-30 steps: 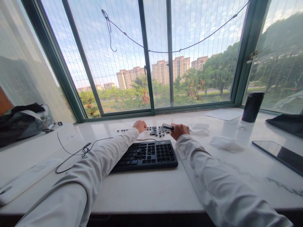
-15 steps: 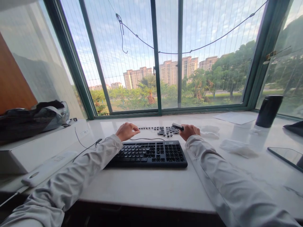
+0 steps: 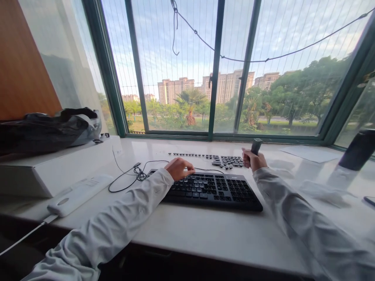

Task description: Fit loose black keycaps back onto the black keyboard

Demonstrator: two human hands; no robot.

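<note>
A black keyboard (image 3: 211, 191) lies at a slant on the white tabletop, with keycaps off the number pad at its right. My left hand (image 3: 179, 168) is over its back edge, thumb and fingertips drawn together in a pinch; whatever may be between them is hidden or too small to see. Beyond the keyboard's right end, my right hand (image 3: 253, 160) is raised, its fingers wrapped round a short black handheld tool (image 3: 256, 146) that points upward. Loose black keycaps (image 3: 231, 161) are laid out in rows behind the keyboard, just left of my right hand.
A coiled black cable (image 3: 141, 173) and a white power strip (image 3: 79, 195) lie to the left, by a white box (image 3: 58, 171) bearing a dark bag (image 3: 47, 130). Crumpled clear plastic (image 3: 325, 193), a paper sheet (image 3: 310, 153) and a black bottle (image 3: 359, 150) are at right.
The view has turned, shifting the scene right. My left hand has come from behind the keyboard to its back edge. The black tool in my right hand has swung from pointing left to upright.
</note>
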